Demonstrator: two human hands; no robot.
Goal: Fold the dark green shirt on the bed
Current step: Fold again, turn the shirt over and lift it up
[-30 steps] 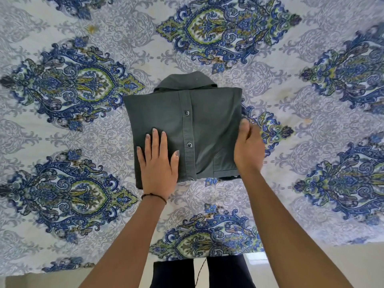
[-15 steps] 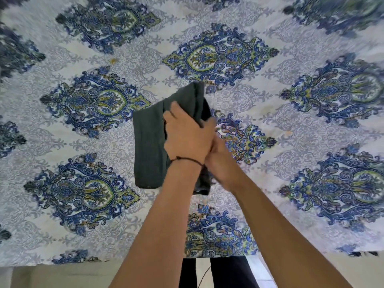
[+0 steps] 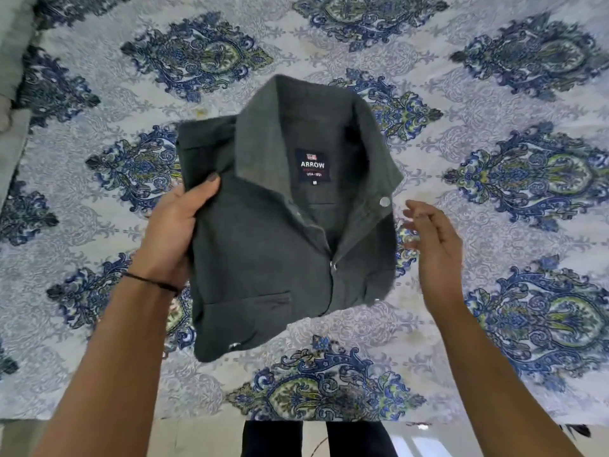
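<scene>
The dark green shirt [image 3: 263, 258] is folded into a compact rectangle, front side up, with its collar spread and a dark "ARROW" label [image 3: 312, 166] showing. It is tilted and held a little above the bed. My left hand [image 3: 174, 232] grips its left edge, thumb on top near the collar. My right hand [image 3: 431, 235] hovers just off the shirt's right edge, fingers spread, touching nothing.
The bed is covered by a pale sheet [image 3: 494, 291] with blue and green ornamental medallions. Its near edge runs along the bottom, with floor [image 3: 197, 437] and my dark trousers [image 3: 316, 440] below. A grey surface [image 3: 13, 44] borders the far left.
The shirt lay flat, back side up, under both hands. It was lifted and turned over; now its front and collar face up, held by my left hand, and my right hand has let go.
</scene>
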